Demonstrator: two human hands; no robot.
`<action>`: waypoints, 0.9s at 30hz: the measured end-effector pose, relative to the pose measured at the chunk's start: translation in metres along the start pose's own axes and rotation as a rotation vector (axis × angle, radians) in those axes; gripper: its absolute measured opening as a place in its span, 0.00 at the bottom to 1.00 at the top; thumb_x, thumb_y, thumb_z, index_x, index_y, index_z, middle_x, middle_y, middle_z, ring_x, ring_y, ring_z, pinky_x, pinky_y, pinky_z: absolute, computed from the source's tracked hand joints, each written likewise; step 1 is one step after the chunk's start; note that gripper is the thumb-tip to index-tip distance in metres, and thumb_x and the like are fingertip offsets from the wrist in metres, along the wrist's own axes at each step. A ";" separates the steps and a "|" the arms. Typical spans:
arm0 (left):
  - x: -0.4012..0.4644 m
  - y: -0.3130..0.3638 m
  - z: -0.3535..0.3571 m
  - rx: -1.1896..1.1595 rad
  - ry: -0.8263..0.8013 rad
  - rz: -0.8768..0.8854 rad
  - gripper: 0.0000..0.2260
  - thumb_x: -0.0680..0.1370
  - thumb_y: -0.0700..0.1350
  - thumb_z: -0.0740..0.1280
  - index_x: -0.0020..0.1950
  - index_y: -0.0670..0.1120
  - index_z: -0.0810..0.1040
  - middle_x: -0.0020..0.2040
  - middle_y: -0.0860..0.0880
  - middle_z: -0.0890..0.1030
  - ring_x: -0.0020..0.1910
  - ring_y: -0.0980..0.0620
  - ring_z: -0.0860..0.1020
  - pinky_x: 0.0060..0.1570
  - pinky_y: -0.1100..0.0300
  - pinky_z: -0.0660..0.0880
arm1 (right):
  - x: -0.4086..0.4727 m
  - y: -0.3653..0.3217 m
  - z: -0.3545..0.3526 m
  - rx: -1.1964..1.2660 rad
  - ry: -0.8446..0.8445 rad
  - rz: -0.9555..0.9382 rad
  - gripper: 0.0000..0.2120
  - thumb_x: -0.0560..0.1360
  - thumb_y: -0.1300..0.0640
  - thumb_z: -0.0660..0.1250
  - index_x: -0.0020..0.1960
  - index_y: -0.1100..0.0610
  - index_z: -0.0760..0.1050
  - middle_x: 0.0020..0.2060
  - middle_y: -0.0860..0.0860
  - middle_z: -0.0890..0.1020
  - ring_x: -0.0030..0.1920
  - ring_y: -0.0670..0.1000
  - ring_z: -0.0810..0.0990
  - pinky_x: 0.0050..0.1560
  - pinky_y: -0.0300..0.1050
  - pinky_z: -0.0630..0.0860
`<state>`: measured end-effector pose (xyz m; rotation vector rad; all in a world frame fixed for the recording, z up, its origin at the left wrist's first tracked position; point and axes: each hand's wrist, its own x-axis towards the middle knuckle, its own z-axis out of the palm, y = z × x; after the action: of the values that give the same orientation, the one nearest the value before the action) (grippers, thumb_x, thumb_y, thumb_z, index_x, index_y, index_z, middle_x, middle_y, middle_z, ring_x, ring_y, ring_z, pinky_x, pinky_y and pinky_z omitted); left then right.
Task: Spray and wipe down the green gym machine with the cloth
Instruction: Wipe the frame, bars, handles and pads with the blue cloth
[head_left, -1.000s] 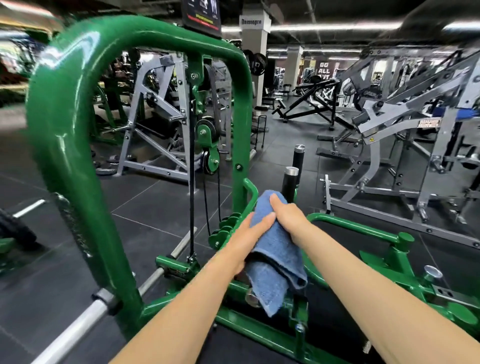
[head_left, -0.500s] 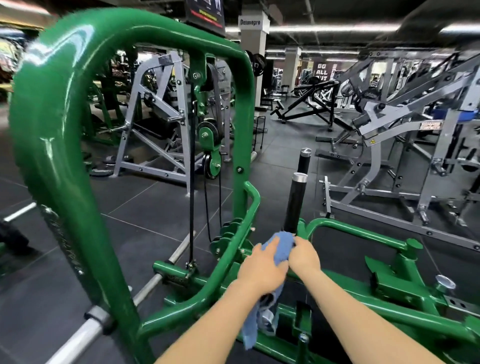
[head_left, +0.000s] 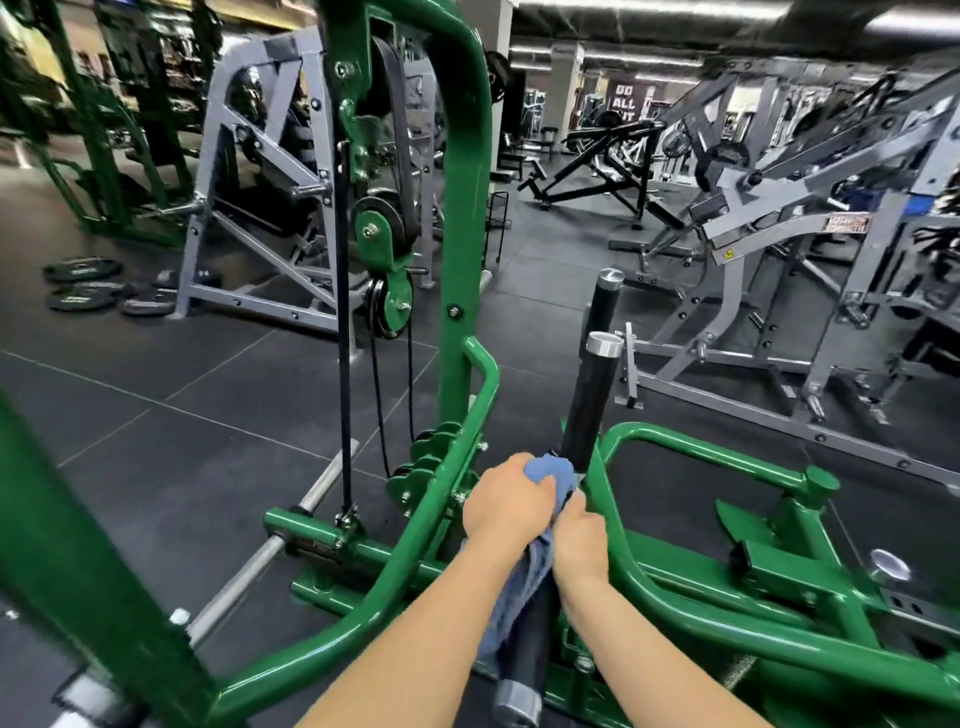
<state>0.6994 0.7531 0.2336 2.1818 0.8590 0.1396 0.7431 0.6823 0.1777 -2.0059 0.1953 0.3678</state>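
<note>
Head view: your left hand (head_left: 506, 501) and right hand (head_left: 581, 535) meet low in the middle of the scene, both grips clamped on the blue cloth (head_left: 524, 577). The left hand sits on top with fingers curled over a bunched end of the cloth; the right hand is just below and to the right, touching the left, its fingers wrapped round the cloth from the far side. The cloth is pressed against a black cylindrical handle (head_left: 592, 400) of the green gym machine (head_left: 457, 208), at the point where the handle meets the green tubing; the rest of the cloth hangs down near you, draped along a second black handle (head_left: 527, 649) with a metal end cap. Another black handle stands further off, behind the first. The machine's curved green tube runs from near left up to the upright post, which carries pulleys (head_left: 382, 241) and a black belt (head_left: 342, 291). A chrome bar (head_left: 270, 551) juts out on the left at the machine's base. On the far left floor lie black weight plates (head_left: 83, 283). Grey machines (head_left: 779, 228) fill the right and far side, standing on a dark tiled floor (head_left: 182, 395). No spray bottle visible to you.
</note>
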 end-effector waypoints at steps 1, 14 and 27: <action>0.007 -0.002 0.001 -0.029 -0.016 0.004 0.07 0.76 0.49 0.58 0.47 0.52 0.74 0.48 0.50 0.80 0.46 0.46 0.77 0.43 0.57 0.72 | -0.001 0.001 -0.001 -0.033 0.043 0.018 0.26 0.81 0.43 0.49 0.55 0.63 0.73 0.51 0.59 0.79 0.49 0.60 0.78 0.48 0.50 0.73; -0.025 -0.051 -0.012 -0.577 -0.288 -0.011 0.12 0.67 0.52 0.66 0.45 0.47 0.79 0.48 0.45 0.84 0.49 0.47 0.81 0.55 0.50 0.76 | -0.015 -0.016 -0.009 -0.497 0.249 -0.200 0.20 0.83 0.50 0.49 0.60 0.63 0.71 0.60 0.60 0.77 0.62 0.62 0.72 0.58 0.54 0.67; -0.147 -0.060 -0.057 0.191 -0.119 0.249 0.10 0.74 0.55 0.62 0.48 0.50 0.68 0.49 0.49 0.80 0.50 0.44 0.77 0.41 0.56 0.67 | -0.032 -0.021 -0.022 -0.462 0.052 -0.080 0.29 0.83 0.46 0.42 0.69 0.66 0.67 0.67 0.62 0.72 0.67 0.62 0.70 0.66 0.53 0.65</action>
<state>0.5343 0.7255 0.2557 2.4444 0.5513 0.0500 0.7230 0.6712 0.2158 -2.4720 0.0633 0.3308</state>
